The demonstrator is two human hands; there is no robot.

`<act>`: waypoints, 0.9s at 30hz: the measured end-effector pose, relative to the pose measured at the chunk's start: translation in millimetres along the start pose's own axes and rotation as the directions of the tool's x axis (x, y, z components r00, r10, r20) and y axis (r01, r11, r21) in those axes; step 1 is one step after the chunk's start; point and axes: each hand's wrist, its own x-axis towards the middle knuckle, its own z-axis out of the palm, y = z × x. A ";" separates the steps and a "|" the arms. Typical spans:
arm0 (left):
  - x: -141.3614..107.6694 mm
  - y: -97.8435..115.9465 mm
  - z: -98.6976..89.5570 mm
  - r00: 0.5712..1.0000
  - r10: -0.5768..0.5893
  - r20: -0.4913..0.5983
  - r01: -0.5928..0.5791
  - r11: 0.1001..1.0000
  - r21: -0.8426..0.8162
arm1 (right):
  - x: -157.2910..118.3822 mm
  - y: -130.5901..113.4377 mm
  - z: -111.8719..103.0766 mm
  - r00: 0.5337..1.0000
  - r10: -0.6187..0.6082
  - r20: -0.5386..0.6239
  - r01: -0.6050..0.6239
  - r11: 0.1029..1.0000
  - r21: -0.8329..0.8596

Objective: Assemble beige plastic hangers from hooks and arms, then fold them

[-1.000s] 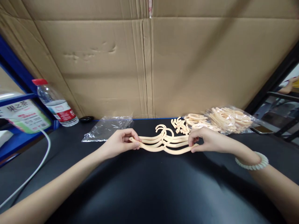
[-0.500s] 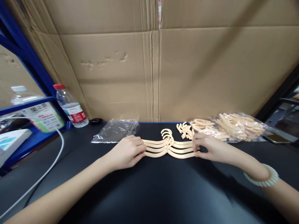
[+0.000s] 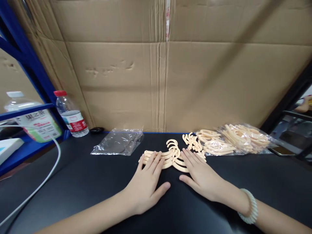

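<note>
While a blue shelf (image 3: 26, 113) stands at the far left, with a white box (image 3: 8, 149) and a large white-capped bottle (image 3: 42, 126) on or behind it, a white cable (image 3: 58, 154) curves down across the black table (image 3: 80, 182). Just right of the shelf is a red-capped bottle (image 3: 73, 118), tilted in the view, with a small black object (image 3: 97, 130) beside it. Next comes a clear plastic bag (image 3: 118, 142), lying flat near the cardboard (image 3: 117, 81) at the far side.

The left hand (image 3: 147, 185) is spread palm down, its fingers over the left arms of the cream hangers (image 3: 173, 159) and its thumb held out to the right. The hangers lie overlapped in a row on the table between the two hands, their hooks curling toward the far side. The right hand (image 3: 203, 178) is also flat, fingers close together over the right arms of the hangers, thumb apart and pointing left; a pale coiled bracelet (image 3: 251, 206) circles that wrist. Beyond this hand lie small loose cream pieces (image 3: 193, 143), then bundles (image 3: 216, 147) of similar pieces, a fuller clear bag (image 3: 246, 138) and a phone (image 3: 282, 150).
</note>
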 end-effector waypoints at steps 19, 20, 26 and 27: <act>5.9 -10.4 -22.9 0.966 -0.200 0.162 0.197 0.980 0.039 | 19.3 -38.0 -3.4 1.000 0.015 0.023 -0.017 0.996 0.085; 6.8 -12.1 -23.3 0.962 -0.221 0.160 0.214 0.975 0.058 | 23.0 -39.6 -2.9 1.000 0.008 0.012 -0.009 0.996 0.089; 15.8 -25.1 -22.2 0.928 -0.353 0.118 0.337 0.931 0.140 | 53.6 -42.8 1.1 0.999 -0.040 -0.008 0.041 0.995 0.092; 18.1 -28.3 -21.5 0.923 -0.371 0.106 0.355 0.924 0.145 | 59.6 -42.5 1.3 0.999 -0.048 -0.009 0.049 0.995 0.087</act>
